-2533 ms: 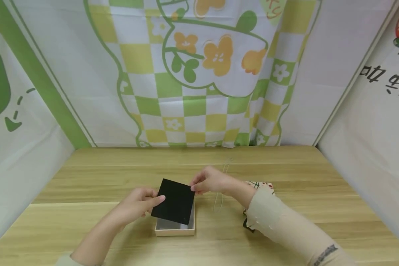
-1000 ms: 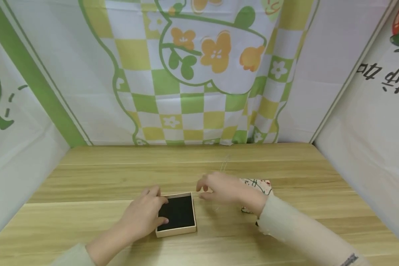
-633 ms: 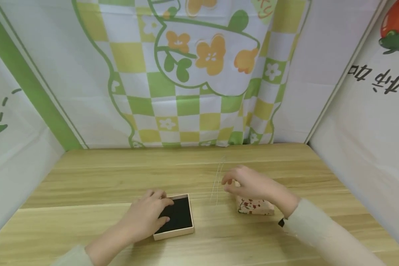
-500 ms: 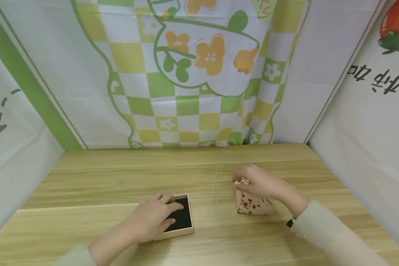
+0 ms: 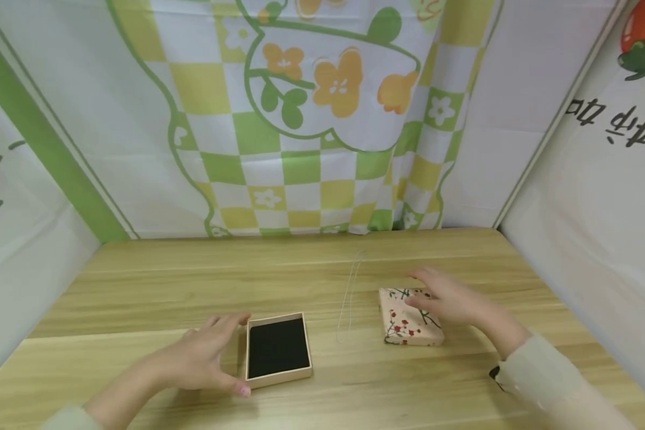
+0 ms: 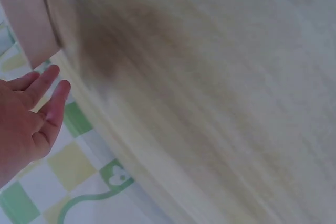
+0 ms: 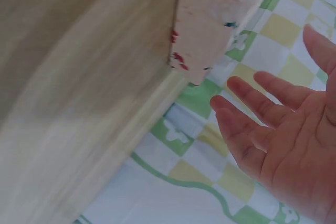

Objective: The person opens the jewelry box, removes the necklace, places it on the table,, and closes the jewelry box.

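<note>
A shallow cream box base [image 5: 279,377] sits on the table with a flat black square pad [image 5: 278,346] lying inside it. My left hand [image 5: 199,358] is at its left side, fingers spread, thumb near the front corner. In the left wrist view the fingers are close to the box's pale wall [image 6: 31,19]; contact is unclear. To the right lies a cream box lid [image 5: 408,325] printed with red blossoms and dark branches. My right hand [image 5: 454,298] hovers at its far right part with parted fingers. The right wrist view shows that hand [image 7: 294,135] holding nothing, apart from the lid [image 7: 210,30].
Between the two box parts a thin pale loop [image 5: 349,298], like a fine chain or cord, lies on the wooden table [image 5: 193,280]. A checked, flowered curtain [image 5: 301,167] hangs behind the table, with white printed cloth walls on both sides.
The black pad, held by both hands at first, now lies in the box base. My left hand has drawn back left off the pad; my right hand has moved right to the lid.
</note>
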Available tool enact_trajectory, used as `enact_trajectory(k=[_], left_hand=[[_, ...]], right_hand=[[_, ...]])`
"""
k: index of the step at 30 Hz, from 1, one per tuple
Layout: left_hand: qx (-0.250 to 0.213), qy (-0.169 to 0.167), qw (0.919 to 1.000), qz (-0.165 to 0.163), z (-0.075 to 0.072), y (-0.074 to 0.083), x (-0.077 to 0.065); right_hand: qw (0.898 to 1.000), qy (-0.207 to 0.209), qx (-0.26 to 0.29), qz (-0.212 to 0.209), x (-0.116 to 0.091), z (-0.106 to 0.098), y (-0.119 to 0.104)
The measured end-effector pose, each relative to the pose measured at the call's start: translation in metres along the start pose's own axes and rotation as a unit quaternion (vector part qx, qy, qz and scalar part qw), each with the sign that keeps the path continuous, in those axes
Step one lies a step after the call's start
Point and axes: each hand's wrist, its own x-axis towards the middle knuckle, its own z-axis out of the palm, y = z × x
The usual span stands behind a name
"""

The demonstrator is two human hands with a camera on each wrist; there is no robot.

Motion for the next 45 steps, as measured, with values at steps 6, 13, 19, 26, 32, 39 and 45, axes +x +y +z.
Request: enact_trajectory(k=[6, 13, 19, 26, 32, 39, 45], left_hand=[[0.030, 0.018, 0.9994, 0.000, 0.010, -0.006, 0.007], [0.067, 0.065, 0.9954, 0.019, 0.019, -0.012, 0.009], [0.060, 0.074, 0.9948, 0.036, 0.022, -0.017, 0.012], [0.059, 0.071, 0.9950, 0.038, 0.025, -0.019, 0.015], [0.042, 0.044, 0.9976, 0.034, 0.022, -0.015, 0.019], [0.008, 0.041, 0.9982, 0.044, 0.022, -0.012, 0.025], [-0.064, 0.029, 0.9956, 0.062, 0.020, -0.006, 0.028]], right_hand=[[1.000, -0.014, 0.016, 0.006, -0.004, 0.004, 0.005], [0.997, -0.056, 0.024, 0.040, -0.006, 0.009, 0.003], [0.994, -0.089, 0.009, 0.064, -0.007, 0.014, 0.000], [0.993, -0.104, -0.028, 0.056, -0.006, 0.018, -0.003], [0.992, -0.115, -0.028, 0.048, -0.005, 0.023, -0.001], [0.993, -0.110, -0.025, 0.033, 0.000, 0.025, 0.000], [0.995, -0.097, -0.012, 0.029, 0.003, 0.025, 0.005]])
